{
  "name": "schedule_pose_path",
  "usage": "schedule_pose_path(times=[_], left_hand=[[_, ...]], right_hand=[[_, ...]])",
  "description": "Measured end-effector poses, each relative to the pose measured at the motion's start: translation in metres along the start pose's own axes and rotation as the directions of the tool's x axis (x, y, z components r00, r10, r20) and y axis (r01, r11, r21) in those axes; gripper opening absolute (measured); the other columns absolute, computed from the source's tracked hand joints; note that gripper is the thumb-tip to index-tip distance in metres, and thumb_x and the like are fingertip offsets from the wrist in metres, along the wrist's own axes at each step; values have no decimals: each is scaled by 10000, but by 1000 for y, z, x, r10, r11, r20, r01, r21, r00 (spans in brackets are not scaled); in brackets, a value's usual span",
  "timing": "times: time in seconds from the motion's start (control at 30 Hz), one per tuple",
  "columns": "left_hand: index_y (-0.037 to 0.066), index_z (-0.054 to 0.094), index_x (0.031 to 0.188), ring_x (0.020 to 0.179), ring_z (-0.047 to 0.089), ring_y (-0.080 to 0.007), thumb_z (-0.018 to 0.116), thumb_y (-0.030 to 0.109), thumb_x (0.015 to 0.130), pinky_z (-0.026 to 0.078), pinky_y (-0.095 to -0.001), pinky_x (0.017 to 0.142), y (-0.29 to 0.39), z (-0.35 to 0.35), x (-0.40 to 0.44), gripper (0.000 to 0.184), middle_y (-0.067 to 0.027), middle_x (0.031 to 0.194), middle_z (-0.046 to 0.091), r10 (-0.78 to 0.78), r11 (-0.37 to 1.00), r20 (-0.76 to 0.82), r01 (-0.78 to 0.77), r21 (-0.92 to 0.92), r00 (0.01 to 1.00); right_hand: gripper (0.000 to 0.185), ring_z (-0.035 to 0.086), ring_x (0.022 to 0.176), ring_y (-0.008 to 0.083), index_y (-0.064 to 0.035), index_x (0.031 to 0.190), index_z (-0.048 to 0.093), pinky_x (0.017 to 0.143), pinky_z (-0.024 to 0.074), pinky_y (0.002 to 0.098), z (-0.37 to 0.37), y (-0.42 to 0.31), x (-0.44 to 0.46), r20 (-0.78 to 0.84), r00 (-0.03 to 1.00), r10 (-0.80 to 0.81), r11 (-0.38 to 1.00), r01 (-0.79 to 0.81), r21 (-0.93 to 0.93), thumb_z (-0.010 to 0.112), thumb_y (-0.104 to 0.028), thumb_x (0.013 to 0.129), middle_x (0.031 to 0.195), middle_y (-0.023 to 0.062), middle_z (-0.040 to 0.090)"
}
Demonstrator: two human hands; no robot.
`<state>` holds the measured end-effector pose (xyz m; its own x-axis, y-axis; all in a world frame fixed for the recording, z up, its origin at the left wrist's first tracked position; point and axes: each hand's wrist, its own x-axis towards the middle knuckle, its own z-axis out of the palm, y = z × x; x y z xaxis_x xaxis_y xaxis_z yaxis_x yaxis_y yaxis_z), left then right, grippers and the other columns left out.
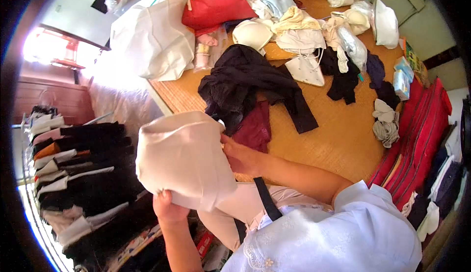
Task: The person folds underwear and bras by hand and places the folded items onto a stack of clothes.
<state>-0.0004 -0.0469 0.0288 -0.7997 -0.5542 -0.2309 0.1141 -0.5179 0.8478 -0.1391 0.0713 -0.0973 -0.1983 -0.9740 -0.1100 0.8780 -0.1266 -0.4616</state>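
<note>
A cream piece of cloth (186, 159), bulging like a bag or an unfolded garment, is held up in front of my lap. My left hand (169, 207) pinches its lower left edge, the thumb against the fabric. On its right side, my right hand (239, 156) grips the edge with the fingers partly behind the cloth. Just beyond lie a crumpled black garment (245, 83) and a maroon cloth (255, 127) on a woven mat (324, 144).
White bag (152, 36) and red bag (216, 4) stand at the back left. Bras (252, 34) and light clothes (299, 29) are heaped at the back. A striped red blanket (412, 134) lies right. Clothes hang on a rack (83, 169) at left.
</note>
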Motion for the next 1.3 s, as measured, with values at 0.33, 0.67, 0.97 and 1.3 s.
schedule_pose_path(times=[0.33,0.67,0.97,1.3], left_hand=[[45,305,1301,1154,415,-311,573,299,754,344,-454,961,-45,-132,115,661,-143,1286,400,-285,751,328,422,-507,901],[55,318,1292,1129,431,-331,531,407,703,367,-474,941,22,-202,87,718,-149,1264,415,-423,796,113,428,-428,899],[39,258,1313,1175,378,-313,577,281,745,306,-468,974,74,-111,115,695,-126,1297,374,-764,623,199,782,-19,614],[70,346,1271,1147,420,-305,520,319,785,351,-482,933,13,-11,90,573,-110,1260,427,-825,390,504,902,185,254]], right_hand=[[961,310,1247,237,-61,1343,242,1028,243,403,-18,37,82,-139,988,69,965,-31,259,414,-736,680,1364,109,305],[497,514,1053,227,-48,1235,402,910,413,367,54,74,142,-370,898,237,946,-127,298,576,-249,815,1180,108,505],[415,533,1037,254,-43,1205,428,885,438,402,119,11,69,-552,801,-233,838,453,304,554,-151,824,1150,126,526],[400,551,1000,256,-21,1183,427,876,440,390,154,-11,-53,-777,463,-426,693,719,48,541,-166,828,1108,135,546]])
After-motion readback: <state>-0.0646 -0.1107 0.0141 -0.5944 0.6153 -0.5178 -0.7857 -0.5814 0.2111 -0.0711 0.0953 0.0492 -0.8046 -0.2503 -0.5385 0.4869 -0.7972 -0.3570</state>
